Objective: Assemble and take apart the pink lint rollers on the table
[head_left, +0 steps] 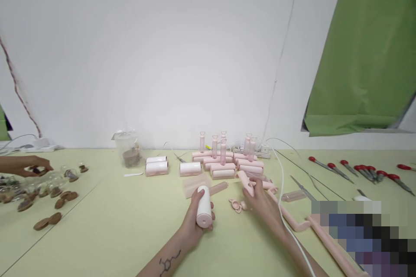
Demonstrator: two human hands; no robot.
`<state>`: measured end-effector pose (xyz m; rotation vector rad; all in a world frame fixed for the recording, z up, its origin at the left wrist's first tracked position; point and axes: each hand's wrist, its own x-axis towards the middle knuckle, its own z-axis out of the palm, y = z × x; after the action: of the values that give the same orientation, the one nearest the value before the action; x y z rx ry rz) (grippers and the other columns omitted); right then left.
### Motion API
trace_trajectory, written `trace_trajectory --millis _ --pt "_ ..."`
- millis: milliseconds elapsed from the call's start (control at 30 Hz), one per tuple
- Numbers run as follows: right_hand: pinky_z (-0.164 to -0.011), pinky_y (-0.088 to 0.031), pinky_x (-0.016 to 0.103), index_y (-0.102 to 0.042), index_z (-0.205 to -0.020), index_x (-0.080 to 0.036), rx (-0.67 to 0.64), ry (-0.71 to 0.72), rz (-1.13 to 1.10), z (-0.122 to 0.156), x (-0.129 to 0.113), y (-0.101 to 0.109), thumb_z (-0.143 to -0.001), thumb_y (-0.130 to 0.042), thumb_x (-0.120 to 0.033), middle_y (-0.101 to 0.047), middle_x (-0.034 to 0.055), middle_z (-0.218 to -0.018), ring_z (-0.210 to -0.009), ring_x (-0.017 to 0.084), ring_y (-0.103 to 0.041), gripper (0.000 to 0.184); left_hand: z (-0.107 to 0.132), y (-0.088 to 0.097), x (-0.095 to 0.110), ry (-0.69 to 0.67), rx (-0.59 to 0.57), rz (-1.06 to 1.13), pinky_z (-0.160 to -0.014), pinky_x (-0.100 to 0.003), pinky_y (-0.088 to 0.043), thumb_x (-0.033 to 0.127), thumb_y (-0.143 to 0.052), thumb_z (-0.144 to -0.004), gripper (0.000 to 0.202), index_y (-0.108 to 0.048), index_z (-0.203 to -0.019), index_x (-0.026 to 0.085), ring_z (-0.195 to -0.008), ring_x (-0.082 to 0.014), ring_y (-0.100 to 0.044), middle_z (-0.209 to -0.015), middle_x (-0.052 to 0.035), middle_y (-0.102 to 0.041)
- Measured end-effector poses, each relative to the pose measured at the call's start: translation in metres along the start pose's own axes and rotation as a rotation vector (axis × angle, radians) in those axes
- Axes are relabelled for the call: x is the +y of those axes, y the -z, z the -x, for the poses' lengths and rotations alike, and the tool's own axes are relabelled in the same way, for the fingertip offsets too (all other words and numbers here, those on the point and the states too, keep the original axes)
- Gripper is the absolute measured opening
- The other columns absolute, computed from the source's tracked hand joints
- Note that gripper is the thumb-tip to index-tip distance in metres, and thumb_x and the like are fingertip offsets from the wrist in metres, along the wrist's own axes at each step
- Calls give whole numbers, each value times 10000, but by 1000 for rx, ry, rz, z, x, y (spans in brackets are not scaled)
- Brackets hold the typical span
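Observation:
My left hand (194,216) is wrapped round a white lint roll (204,205) with a pink end cap facing me. My right hand (258,197) grips a pink curved plastic piece (245,183), held tilted above the table. Just left of that hand lie small pink loop-shaped parts (238,204). Beyond both hands are several pink lint rollers (222,169) lying in stacked rows, with clear pink handles (223,152) standing upright among them. A clear flat sleeve (195,185) and a clear pink tube (219,188) rest near the left hand.
White rolls (190,169) and a bag-lined tub (130,149) stand along the back. A white cable (282,190) crosses by my right forearm. Pink bent handles (292,220) and red-handled tools (367,173) lie right. Another person's hand (30,166) handles small glass items at left.

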<state>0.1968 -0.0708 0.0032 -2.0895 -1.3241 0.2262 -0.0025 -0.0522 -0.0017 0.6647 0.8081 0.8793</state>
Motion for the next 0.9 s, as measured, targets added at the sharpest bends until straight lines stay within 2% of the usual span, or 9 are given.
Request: trace_trajectory --millis 67,167,233,300,367,467,567,767,900 --pt "-552 -346 273 -352 -1065 -210 27 36 -97 0 -2 3 -789 -329 -409 -606 59 -836 -707 234 -574 340 2 -1 0 -64 -13 -53 -314 -165 -350 501 -526 -710 571 -252 -1183 334 -410 -108 -522 -634 49 -516" --pt "-601 -390 280 -393 -957 -217 -7 126 -303 3 -12 2 -792 -299 -478 -564 19 -735 -691 207 -549 322 3 -2 0 -151 -9 -53 -439 -250 -463 491 -506 -730 571 -216 -1195 329 -419 -108 -532 -629 60 -494" --pt "-646 -412 280 -416 -871 -227 -99 175 -452 12 -24 -3 -779 -326 -514 -547 4 -750 -697 187 -534 315 2 -2 -1 -207 -4 -9 -560 -306 -498 487 -495 -742 570 -202 -1198 310 -464 -110 -551 -640 57 -495" --pt "-703 -419 287 -430 -816 -231 -220 194 -606 26 -37 -11 -760 -385 -533 -548 2 -795 -751 185 -532 311 0 -1 -3 -251 -6 36 -623 -314 -497 486 -490 -750 569 -195 -1200 302 -556 -124 -577 -655 46 -506" --pt "-725 -428 294 -431 -826 -235 -339 177 -717 41 -50 -19 -762 -408 -531 -551 3 -852 -809 191 -541 303 -1 -1 -6 -270 -11 54 -633 -297 -491 494 -474 -760 555 -196 -1201 303 -642 -141 -588 -661 35 -516" --pt "-664 -458 289 -396 -865 -246 -409 109 -815 56 -61 -26 -783 -387 -529 -538 10 -891 -836 197 -554 295 1 -3 -9 -268 -34 28 -607 -280 -482 511 -459 -765 564 -187 -1214 307 -665 -159 -592 -656 31 -524" --pt "-655 -463 285 -370 -880 -248 -385 67 -827 62 -61 -29 -801 -357 -522 -525 14 -882 -840 192 -546 285 5 -6 -12 -270 -48 -5 -614 -274 -474 508 -466 -762 593 -169 -1232 301 -674 -169 -595 -692 19 -548" --pt "-619 -452 287 -384 -907 -242 -356 62 -717 69 -52 -35 -810 -351 -507 -536 33 -926 -801 196 -544 285 14 -8 -19 -259 -71 -59 -676 -260 -457 463 -515 -744 588 -224 -1229 303 -795 -182 -592 -1002 -40 -570" --pt "-697 -437 324 -397 -965 -223 -248 115 -683 74 -52 -41 -819 -352 -479 -529 57 -952 -837 209 -529 298 15 -8 -14 -232 -132 -67 -672 -270 -459 423 -574 -707 553 -304 -1170 285 -801 -191 -595 -992 -44 -582"
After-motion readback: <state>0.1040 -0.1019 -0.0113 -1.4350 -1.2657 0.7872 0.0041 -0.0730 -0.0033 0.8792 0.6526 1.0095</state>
